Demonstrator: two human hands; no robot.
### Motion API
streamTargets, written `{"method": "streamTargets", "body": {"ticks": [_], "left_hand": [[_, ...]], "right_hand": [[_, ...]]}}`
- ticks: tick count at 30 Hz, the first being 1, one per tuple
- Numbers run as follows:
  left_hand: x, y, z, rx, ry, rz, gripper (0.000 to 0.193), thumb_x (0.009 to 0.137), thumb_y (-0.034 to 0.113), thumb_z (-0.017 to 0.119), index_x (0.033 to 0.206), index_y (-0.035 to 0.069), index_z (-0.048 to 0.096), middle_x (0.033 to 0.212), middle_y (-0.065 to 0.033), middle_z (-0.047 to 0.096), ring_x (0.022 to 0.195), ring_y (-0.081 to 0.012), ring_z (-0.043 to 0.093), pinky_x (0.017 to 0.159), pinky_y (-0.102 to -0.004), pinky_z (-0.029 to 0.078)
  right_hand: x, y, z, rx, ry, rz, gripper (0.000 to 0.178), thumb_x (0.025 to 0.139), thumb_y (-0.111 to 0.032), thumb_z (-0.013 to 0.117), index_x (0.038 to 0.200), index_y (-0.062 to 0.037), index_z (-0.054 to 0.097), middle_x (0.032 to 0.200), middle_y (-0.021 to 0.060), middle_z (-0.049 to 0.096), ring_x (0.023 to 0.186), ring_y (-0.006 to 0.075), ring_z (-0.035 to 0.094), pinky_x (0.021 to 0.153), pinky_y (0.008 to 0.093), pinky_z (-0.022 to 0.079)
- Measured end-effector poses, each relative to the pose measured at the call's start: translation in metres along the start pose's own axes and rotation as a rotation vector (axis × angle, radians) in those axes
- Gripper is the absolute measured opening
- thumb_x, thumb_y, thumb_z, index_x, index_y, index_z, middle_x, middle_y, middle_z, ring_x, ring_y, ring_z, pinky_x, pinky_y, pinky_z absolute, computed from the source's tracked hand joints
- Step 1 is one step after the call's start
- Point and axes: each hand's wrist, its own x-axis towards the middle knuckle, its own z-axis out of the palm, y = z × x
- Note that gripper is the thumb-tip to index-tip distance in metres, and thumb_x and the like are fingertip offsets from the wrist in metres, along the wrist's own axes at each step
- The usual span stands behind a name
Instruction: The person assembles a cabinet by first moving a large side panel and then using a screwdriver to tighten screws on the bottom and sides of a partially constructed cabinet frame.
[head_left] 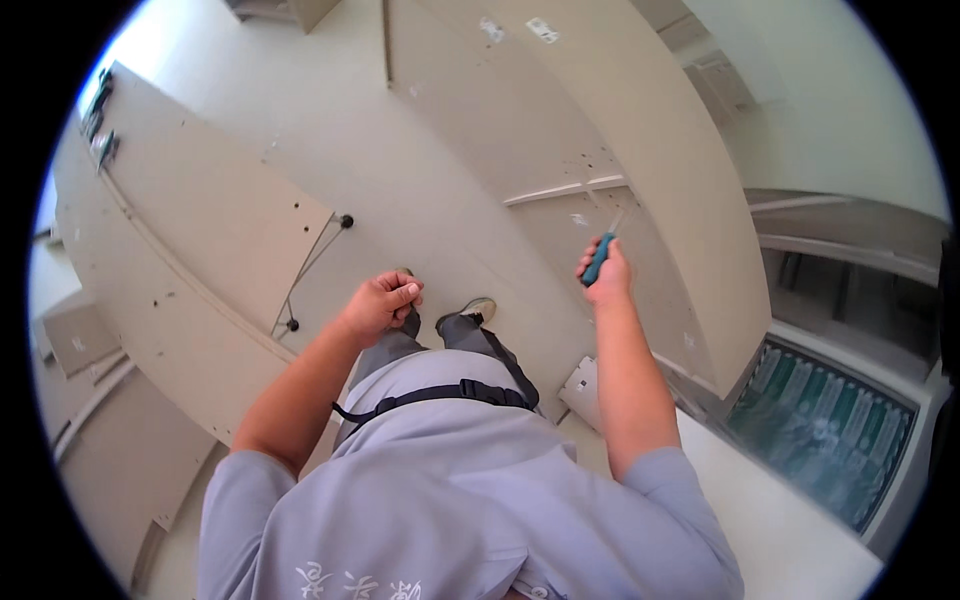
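Observation:
My right hand (615, 272) is wrapped round the teal handle of a screwdriver (598, 258). Its thin shaft points away from me, towards a beige cabinet panel (545, 125) with small holes and a pale strip (560, 193) across it. Whether the tip touches the panel I cannot tell. In front of my waist, my left hand (383, 306) is closed, thumb pressed against curled fingers. Anything it may hold is too small or hidden to name. It hovers in the air, apart from the panels.
Long beige panels (200, 210) lie to my left, with a metal-legged stand on black casters (346, 221) at their near end. A tall curved-looking panel edge (690, 200) rises on the right. Beyond it stands a glazed frame (820, 430). My shoe (480, 310) is on the pale floor (430, 170).

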Motion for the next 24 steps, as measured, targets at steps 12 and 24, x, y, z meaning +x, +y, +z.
{"method": "streamTargets", "body": {"ticks": [12,24], "left_hand": [[0.023,0.044,0.072,0.109,-0.155,0.076,0.020,0.102,0.019,0.063,0.114,0.004,0.064,0.091,-0.0032,0.065,0.060,-0.0068,0.047,0.051,-0.0220,0.038],[0.039,0.051,0.115,0.836,-0.198,0.464,0.023,0.093,0.017,0.074,0.112,0.004,0.073,0.093,-0.0037,0.072,0.074,-0.0084,0.061,0.069,-0.0269,0.053]], "right_hand": [[-0.139,0.042,0.028,-1.165,-0.465,-0.135,0.039,0.102,-0.039,0.055,0.093,-0.0034,0.068,0.072,0.0026,0.065,0.061,0.0142,0.060,0.060,0.0315,0.049],[-0.132,0.022,-0.023,-0.988,-0.559,0.028,0.046,0.102,-0.046,0.056,0.104,-0.0020,0.069,0.082,0.0051,0.068,0.073,0.0158,0.064,0.069,0.0320,0.053]]}}
